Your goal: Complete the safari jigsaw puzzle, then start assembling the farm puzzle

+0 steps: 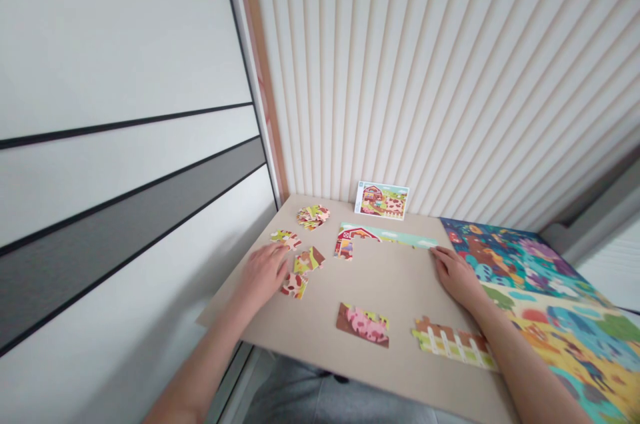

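My left hand (265, 272) lies flat on a tan board (380, 277), fingers spread, next to loose puzzle pieces (307, 259) and one red-spotted piece (295, 285). My right hand (454, 271) rests palm down, its fingertips touching the right end of a joined strip (383, 235) showing a red barn and sky. Nearer me lie a joined pink pig section (363, 324) and a fence section (453, 341). A small pile of pieces (313, 215) sits at the board's far left.
A reference picture card (382, 200) leans against the ribbed white wall (425, 77). A colourful patterned mat (545, 291) covers the surface to the right. A white panel with dark stripes (125, 144) stands at the left. Grey-trousered legs (320, 401) show below the board.
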